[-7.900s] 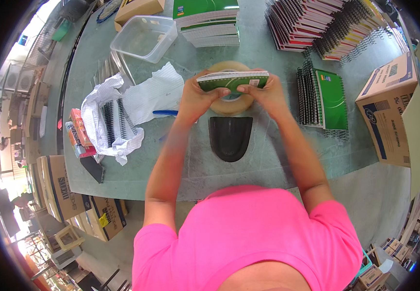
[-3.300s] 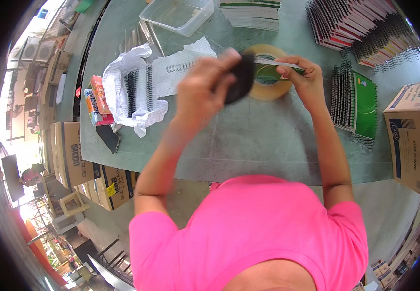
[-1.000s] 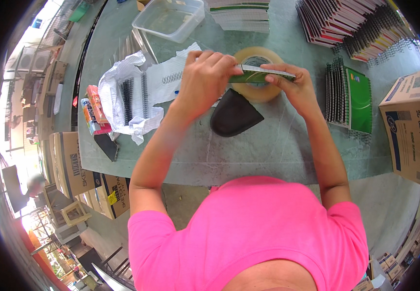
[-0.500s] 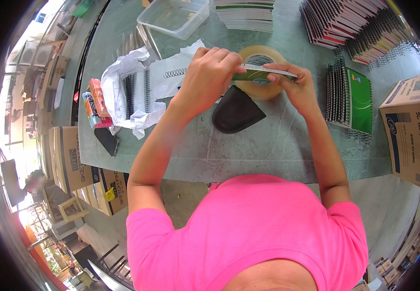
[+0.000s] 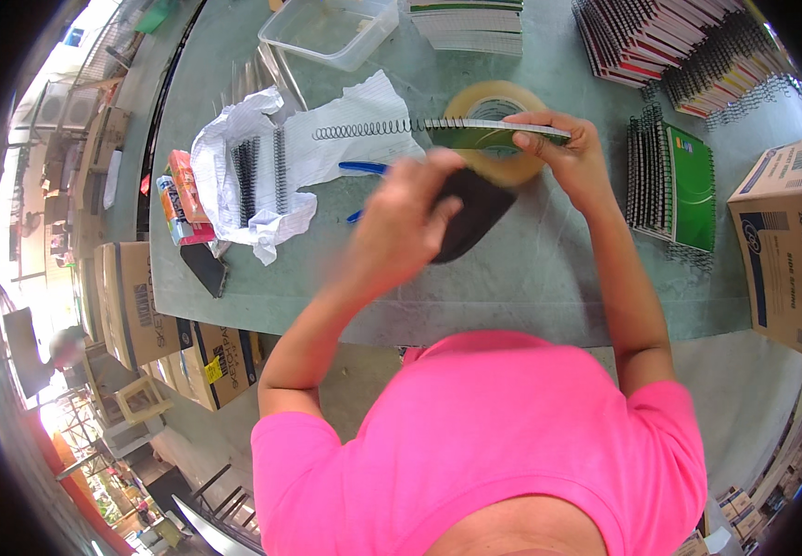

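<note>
The right hand grips a green notebook by its right end and holds it flat, just above a big roll of clear tape on the table. A wire coil sticks out of the notebook's left end, over a sheet of white paper. The left hand is blurry and curled near a flat black thing; I cannot tell if it grips it. A blue pen lies to its left.

To do this well, I think the right hand should keep the notebook steady and level. The left hand should turn the coil slowly, so the wire goes through each little hole and does not bend. It helps to keep the pages lined up. Stacks of notebooks wait on the right, and loose black coils lie on the left
</note>
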Demonstrator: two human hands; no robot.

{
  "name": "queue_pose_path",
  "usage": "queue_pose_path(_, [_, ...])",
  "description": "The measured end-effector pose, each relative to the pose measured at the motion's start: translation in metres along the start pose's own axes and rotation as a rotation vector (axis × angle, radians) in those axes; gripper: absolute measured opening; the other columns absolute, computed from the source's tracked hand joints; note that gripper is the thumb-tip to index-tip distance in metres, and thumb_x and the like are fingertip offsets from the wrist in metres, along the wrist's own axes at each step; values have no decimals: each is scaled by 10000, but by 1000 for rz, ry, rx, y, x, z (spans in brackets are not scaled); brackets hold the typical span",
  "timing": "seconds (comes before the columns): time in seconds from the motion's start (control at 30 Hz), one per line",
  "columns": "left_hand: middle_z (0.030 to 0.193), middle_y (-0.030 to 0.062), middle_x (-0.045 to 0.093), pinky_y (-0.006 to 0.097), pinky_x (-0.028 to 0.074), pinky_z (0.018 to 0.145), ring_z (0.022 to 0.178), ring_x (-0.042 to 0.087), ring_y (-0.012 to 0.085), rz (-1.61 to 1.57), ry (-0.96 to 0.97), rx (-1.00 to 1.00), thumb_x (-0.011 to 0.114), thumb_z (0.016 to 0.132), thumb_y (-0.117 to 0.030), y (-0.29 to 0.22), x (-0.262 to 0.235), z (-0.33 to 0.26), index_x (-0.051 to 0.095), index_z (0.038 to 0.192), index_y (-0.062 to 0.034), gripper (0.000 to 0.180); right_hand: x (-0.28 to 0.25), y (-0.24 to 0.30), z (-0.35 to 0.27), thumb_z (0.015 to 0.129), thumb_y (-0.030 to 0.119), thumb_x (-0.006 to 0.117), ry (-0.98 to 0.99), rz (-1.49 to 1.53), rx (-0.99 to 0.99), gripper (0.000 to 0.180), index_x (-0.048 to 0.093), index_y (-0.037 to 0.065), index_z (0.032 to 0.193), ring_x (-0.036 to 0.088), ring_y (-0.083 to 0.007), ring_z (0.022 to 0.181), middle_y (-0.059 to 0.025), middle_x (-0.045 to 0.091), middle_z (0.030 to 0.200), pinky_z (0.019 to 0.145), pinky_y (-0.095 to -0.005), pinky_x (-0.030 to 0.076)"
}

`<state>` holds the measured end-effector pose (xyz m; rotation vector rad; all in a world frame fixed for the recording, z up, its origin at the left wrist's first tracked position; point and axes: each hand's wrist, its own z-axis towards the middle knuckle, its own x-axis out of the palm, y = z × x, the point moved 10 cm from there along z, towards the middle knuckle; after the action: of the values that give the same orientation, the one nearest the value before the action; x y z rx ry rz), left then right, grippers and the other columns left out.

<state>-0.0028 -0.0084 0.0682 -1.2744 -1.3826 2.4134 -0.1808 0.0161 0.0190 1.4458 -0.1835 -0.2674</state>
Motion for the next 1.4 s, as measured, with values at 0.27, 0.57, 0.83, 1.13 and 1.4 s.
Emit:
queue_pose_path(0.27, [863,134,604,330,481,717,771,610,236,132,116,34,529,789,34,0,-13,10,542,1090,-39,310,2,7,2,777,97,681,-13,-51,-5,188,693,40,955,583,-102,837,-39,672,912,784,-238,445])
queue_pose_path(0.57, [866,126,636,278,477,709,770,613,160,9,-91,127,631,813,-54,-14,-30,25,582,1135,-53,327,-3,-3,1,770,81,682,-17,28,59,186,689,28,948,577,-97,845,-34,667,910,790,-231,440])
queue_pose_path(0.83, [912,86,556,362,412,741,864,511,282,374,-200,456,706,737,-138,-43,-3,31,598,898,-73,205,0,1,-2,769,82,683,28,31,25,184,688,24,944,585,-104,848,-42,668,907,797,-233,446])
queue_pose_path(1.13, [841,45,625,349,394,752,788,576,222,462,-114,485,662,762,-124,-35,0,52,602,907,-85,162,1,1,-3,779,76,675,10,68,26,199,681,19,970,580,-98,868,-36,671,924,816,-233,433])
queue_pose_path(1.4, [766,59,618,360,390,731,754,562,244,493,64,315,667,764,-189,-18,7,63,595,865,-80,165,1,6,-3,780,60,671,23,1,-7,193,683,21,968,585,-106,891,-44,673,944,835,-244,437])
